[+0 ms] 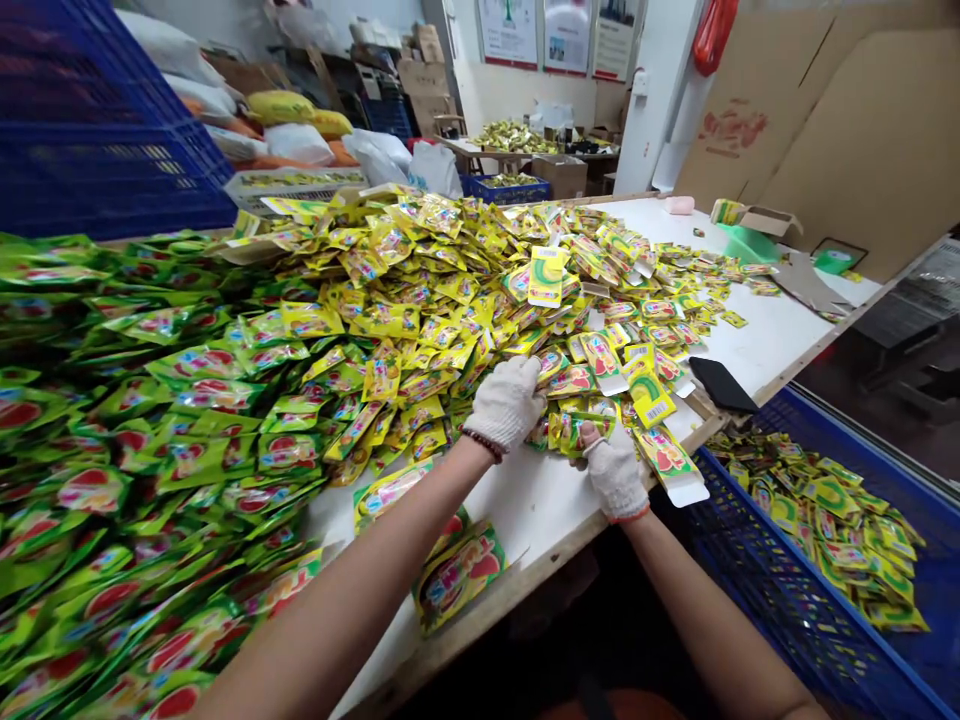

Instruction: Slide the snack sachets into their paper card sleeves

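A flat white table (544, 500) bears a heap (405, 260) of glossy, crinkled sachets. The knit-gloved left hand (506, 402) meets its near side, grip unclear; the right hand (616, 472) clamps a packet (568, 432) near the near edge, long axis left-right, pointing left.

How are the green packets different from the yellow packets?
The green packets spread over the left side; the yellow packets are heaped in the middle. Many green packets show red watermelon slices; the yellow packets look mainly yellow. The yellow packets lie beside the left hand; the green packets lie farther away. Both are shiny and printed.
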Demonstrator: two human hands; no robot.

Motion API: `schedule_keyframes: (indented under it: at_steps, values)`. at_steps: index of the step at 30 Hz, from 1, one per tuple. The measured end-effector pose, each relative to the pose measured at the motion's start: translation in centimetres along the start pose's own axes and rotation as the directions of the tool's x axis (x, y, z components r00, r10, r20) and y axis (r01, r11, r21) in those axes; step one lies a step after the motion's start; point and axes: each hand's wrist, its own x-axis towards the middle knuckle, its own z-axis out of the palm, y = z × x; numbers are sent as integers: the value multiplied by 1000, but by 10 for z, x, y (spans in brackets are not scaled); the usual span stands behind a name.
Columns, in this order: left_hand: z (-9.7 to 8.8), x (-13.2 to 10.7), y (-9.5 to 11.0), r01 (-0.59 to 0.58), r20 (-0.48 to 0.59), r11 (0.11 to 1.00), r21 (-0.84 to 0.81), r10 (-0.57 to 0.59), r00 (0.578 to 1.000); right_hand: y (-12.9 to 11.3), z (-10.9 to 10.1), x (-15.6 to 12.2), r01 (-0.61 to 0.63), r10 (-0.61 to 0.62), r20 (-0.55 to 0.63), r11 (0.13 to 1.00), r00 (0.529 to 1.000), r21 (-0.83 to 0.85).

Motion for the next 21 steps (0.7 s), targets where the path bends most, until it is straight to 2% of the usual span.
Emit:
schedule_keyframes:
  at_steps: [3, 5, 6, 7, 8, 9, 10, 11, 12, 13, 15, 16, 17, 18, 19, 20, 21]
  values:
    - [2, 13, -9, 4, 24, 995, 96, -6, 1000, 1, 0, -2, -2, 2, 40, 1000, 999, 20]
    - [-3, 8, -12, 38, -10, 995, 88, -37, 999, 0, -4, -1, 47, -49, 47, 998, 998, 32]
    - [-6, 2, -13, 62, -34, 998, 26, -61, 998, -1, -6, -1, 77, -79, 48, 996, 996, 32]
    - [-10, -7, -13, 90, -47, 990, -106, -96, 994, -3, -8, -1, 109, -110, 52, 994, 993, 28]
    - [-13, -17, -11, 125, -39, 945, -303, -143, 989, -4, -10, -2, 141, -143, 64, 990, 988, 25]
    - [-16, -29, -9, 162, -6, 830, -534, -196, 981, -5, -10, -2, 172, -174, 83, 985, 981, 29]
    - [-17, -41, -6, 202, 57, 645, -737, -238, 970, -6, -9, -4, 196, -200, 116, 979, 973, 49]
    - [-18, -54, -3, 239, 128, 445, -863, -265, 956, -6, -7, -5, 205, -217, 164, 975, 962, 87]
    - [-18, -67, 0, 270, 186, 297, -916, -282, 941, -6, -4, -8, 196, -222, 217, 971, 951, 137]
    - [-18, -79, 2, 293, 224, 214, -932, -294, 929, -6, -1, -10, 171, -217, 273, 968, 937, 183]
    - [-21, -98, 2, 327, 259, 191, -926, -311, 914, -6, 6, -16, 128, -197, 358, 970, 913, 207]
    - [-24, -105, -1, 345, 272, 206, -916, -315, 909, -7, 8, -18, 149, -208, 375, 972, 903, 179]
    - [-31, -110, -6, 369, 292, 224, -902, -311, 904, -9, 9, -20, 220, -253, 385, 967, 888, 129]
    - [-39, -113, -11, 390, 307, 231, -891, -325, 894, -11, 9, -21, 341, -333, 410, 938, 849, 57]
    - [-48, -114, -17, 434, 360, 233, -870, -300, 883, -14, 8, -23, 500, -434, 459, 866, 775, -26]
    - [-59, -114, -22, 468, 390, 273, -840, -297, 872, -18, 7, -24, 664, -523, 527, 740, 669, -108]
    - [-69, -114, -26, 493, 409, 352, -795, -290, 865, -21, 5, -25, 796, -573, 607, 578, 551, -178]
